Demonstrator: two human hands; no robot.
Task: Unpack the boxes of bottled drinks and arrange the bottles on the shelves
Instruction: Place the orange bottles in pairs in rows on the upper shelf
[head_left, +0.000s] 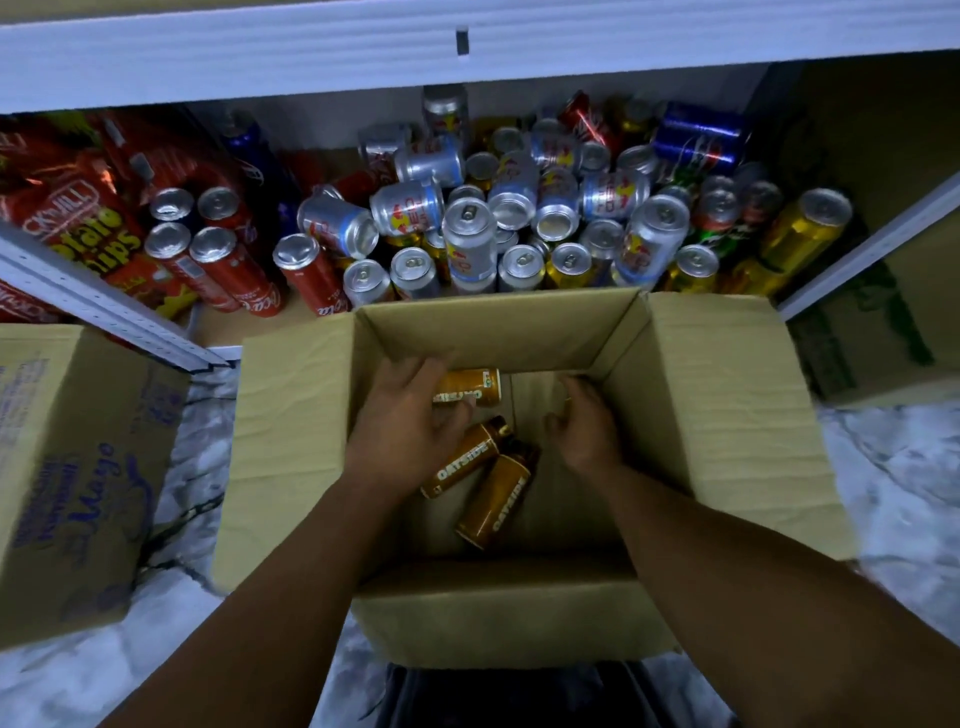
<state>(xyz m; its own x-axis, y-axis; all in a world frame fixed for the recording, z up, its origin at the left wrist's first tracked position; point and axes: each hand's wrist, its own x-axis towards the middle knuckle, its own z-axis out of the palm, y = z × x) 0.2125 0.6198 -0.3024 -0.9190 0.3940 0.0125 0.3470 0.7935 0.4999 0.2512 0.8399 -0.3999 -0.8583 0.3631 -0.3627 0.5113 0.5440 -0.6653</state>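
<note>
Marbled floor (893, 467) carries an open box (291, 415) before a shelf (260, 57) crowded with cans (470, 244). Three brown, white-lettered bottles (470, 460) lie inside. Left hand (410, 421) grasps the far bottle (475, 387); right hand (589, 426) hangs loosely curled, holding nothing.

Bare left hand (410, 421), right hand (584, 423); dark garment (519, 696)

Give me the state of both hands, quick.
Left hand: grips a brown Oatside bottle in the cardboard box.
Right hand: open, loosely curled, holding nothing.
</note>
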